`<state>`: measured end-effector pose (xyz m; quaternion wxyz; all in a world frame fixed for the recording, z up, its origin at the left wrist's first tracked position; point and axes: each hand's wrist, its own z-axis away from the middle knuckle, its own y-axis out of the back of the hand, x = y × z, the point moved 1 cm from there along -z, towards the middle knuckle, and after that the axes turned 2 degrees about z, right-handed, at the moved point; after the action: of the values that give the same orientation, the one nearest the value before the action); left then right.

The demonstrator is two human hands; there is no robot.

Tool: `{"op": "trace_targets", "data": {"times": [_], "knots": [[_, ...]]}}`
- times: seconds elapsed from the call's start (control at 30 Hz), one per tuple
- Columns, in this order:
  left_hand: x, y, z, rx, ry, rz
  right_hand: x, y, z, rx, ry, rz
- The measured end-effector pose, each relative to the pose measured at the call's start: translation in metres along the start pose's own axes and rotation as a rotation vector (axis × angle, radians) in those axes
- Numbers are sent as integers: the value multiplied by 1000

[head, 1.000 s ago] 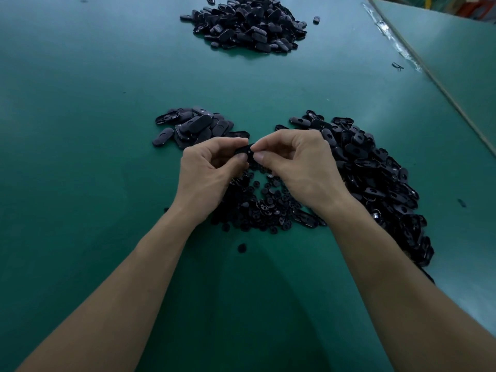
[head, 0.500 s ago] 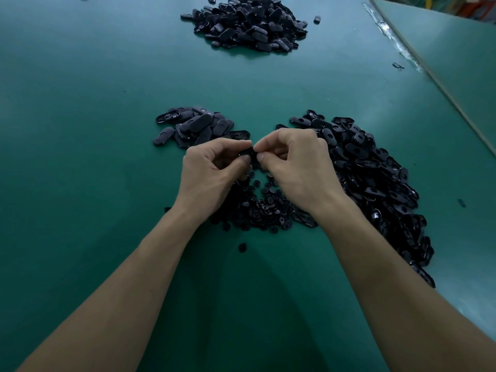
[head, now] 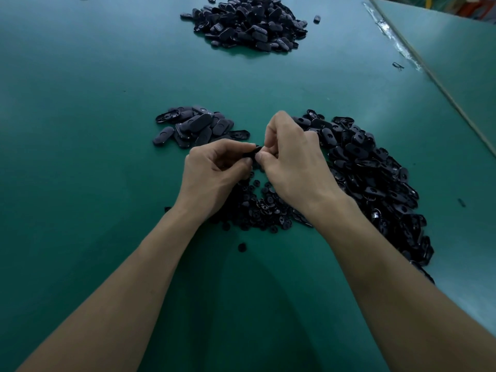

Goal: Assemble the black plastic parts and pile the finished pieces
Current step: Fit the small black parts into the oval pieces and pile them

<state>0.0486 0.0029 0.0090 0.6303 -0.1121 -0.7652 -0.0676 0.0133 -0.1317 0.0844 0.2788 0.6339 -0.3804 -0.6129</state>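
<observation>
I held one black plastic part (head: pixel 251 152) between both hands, raised above the near-centre of the green table (head: pixel 80 170). My left hand (head: pixel 214 170) pinched the part's left end between thumb and curled forefinger. My right hand (head: pixel 292 159) pinched its right end with curled fingertips. The hands met at the part. My fingers hid most of it, so I could not tell its exact shape.

Directly below the hands, a heap of small round parts (head: pixel 257 208) lay on the table, partly covered by my wrists. A single round part (head: pixel 242 247) lay just near of that heap, apart from it.

A small pile of oval pieces (head: pixel 198 127) lay to the far left of my left hand, near it but not touching. A large heap of oval shells (head: pixel 375 178) ran from just beside my right hand toward the near right, passing behind my right forearm.

A far pile (head: pixel 249 22) of similar oval pieces lay well apart at the far edge of the view, with a lone oval piece (head: pixel 317 19) just right of it. An adjoining table (head: pixel 456 49) bordered the far right.
</observation>
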Motion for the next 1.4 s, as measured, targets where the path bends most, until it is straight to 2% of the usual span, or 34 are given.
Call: {"op": "trace_targets", "data": {"times": [0.43,0.63,0.77,0.97,1.4], "knots": [[0,-3,0,55,-21,-154,-3,-8,0,42,-103,20],[6,-6,3,59,-100,-262,-13,-9,3,11,-115,57],[6,-5,4,70,-118,-235,-18,-3,4,-29,-107,31],[1,-3,2,66,-47,-108,-13,4,1,-93,-138,-2],[6,-2,1,57,27,-2,-3,3,1,35,-118,-74]]}}
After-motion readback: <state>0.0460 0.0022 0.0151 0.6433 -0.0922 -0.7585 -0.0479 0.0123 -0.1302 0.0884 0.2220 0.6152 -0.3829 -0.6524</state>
